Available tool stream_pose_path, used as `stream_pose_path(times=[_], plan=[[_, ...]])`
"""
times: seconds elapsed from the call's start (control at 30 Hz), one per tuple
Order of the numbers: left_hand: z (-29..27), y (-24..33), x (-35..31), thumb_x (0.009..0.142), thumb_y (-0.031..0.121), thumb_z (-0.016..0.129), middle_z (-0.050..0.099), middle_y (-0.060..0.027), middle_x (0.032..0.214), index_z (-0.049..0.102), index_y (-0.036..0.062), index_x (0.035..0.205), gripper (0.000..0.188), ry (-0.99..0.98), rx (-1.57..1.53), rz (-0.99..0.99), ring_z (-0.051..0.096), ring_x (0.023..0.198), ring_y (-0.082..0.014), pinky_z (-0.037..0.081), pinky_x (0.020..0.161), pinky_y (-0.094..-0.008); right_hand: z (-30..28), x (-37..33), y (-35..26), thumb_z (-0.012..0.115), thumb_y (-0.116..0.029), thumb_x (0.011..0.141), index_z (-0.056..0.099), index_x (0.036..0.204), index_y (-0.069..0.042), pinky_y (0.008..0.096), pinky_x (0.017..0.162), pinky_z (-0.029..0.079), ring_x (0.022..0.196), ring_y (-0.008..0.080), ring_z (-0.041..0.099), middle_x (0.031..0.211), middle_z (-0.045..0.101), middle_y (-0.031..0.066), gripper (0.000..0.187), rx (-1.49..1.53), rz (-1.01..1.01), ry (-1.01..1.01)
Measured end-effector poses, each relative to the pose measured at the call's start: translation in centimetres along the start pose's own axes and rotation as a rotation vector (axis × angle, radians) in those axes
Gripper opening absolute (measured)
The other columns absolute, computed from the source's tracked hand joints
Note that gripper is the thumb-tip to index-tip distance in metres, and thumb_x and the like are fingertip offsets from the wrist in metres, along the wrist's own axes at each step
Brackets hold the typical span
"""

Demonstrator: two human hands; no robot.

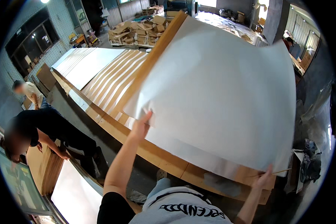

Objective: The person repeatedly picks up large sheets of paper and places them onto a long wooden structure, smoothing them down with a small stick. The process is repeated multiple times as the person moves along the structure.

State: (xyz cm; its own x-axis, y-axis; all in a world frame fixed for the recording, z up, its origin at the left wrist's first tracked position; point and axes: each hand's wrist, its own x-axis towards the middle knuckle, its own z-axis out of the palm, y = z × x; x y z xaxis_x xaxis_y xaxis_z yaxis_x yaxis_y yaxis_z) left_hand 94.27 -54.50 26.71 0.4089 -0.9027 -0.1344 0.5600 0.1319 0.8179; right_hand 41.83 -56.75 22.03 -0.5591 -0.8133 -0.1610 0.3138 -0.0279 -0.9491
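A large white sheet [220, 93] is lifted and bowed over the long worktable, with a brown strip [153, 61] along its left side. My left hand [141, 126] is closed on the sheet's near left corner, thumb on top. At the near right corner, my right hand [263, 177] is closed on the sheet's edge, with a thin wooden stick [282, 171] across its fingers. Beneath lies the brown worktable edge [164, 160]. Farther left on the table are overlapping brown sheets with white stripes [114, 76] and smooth white sheets [91, 63].
At the left a co-worker in black [56, 127] bends over a stack of brown boards [44, 168] and a white panel [76, 186]. Another person [30, 91] stands behind. Piled cardboard [138, 31] lies beyond the table. Dark plastic [310, 160] hangs at the right.
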Motion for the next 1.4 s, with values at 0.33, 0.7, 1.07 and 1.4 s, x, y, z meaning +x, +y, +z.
stream_pose_path(times=[0.33,0.7,1.07,1.4], plan=[[-12.6,-14.4,3.3,0.078,0.022,0.063,0.055,-0.0049,0.103,0.052,-0.0022,0.108,0.04,0.187,0.084,-0.364,0.047,0.098,-0.0139,0.036,0.084,-0.0264,-3.2,-5.0,15.5,0.057,-0.038,0.081,0.051,0.084,-0.013,0.0193,0.035,0.021,0.051,0.0089,0.04,0.067,0.047,-0.0013,0.025,0.004,0.542,0.094],[-15.2,-16.2,2.6,0.076,0.009,0.061,0.055,-0.0066,0.103,0.05,-0.0021,0.107,0.035,0.187,-0.159,-0.27,0.052,0.095,-0.0175,0.039,0.086,-0.0289,-6.2,-2.5,18.8,0.058,-0.036,0.08,0.054,0.086,-0.011,0.0183,0.032,0.019,0.046,0.0083,0.034,0.075,0.052,0.0005,0.026,-0.032,0.66,0.118],[-15.6,-16.5,2.6,0.076,0.009,0.06,0.054,-0.0071,0.106,0.049,-0.0015,0.108,0.035,0.207,-0.196,-0.294,0.051,0.099,-0.0184,0.038,0.088,-0.0295,-5.7,-2.4,18.0,0.061,-0.037,0.077,0.054,0.083,-0.012,0.0189,0.033,0.019,0.041,0.0093,0.03,0.068,0.052,0.0008,0.026,-0.097,0.637,0.1],[-15.6,-16.1,2.4,0.075,0.015,0.064,0.054,-0.0047,0.104,0.049,-0.0009,0.11,0.041,0.161,-0.154,-0.272,0.05,0.097,-0.0154,0.038,0.086,-0.0273,-5.6,-2.2,17.7,0.062,-0.036,0.077,0.055,0.082,-0.01,0.02,0.032,0.02,0.04,0.0096,0.03,0.069,0.052,0.0029,0.027,-0.081,0.685,0.079]])
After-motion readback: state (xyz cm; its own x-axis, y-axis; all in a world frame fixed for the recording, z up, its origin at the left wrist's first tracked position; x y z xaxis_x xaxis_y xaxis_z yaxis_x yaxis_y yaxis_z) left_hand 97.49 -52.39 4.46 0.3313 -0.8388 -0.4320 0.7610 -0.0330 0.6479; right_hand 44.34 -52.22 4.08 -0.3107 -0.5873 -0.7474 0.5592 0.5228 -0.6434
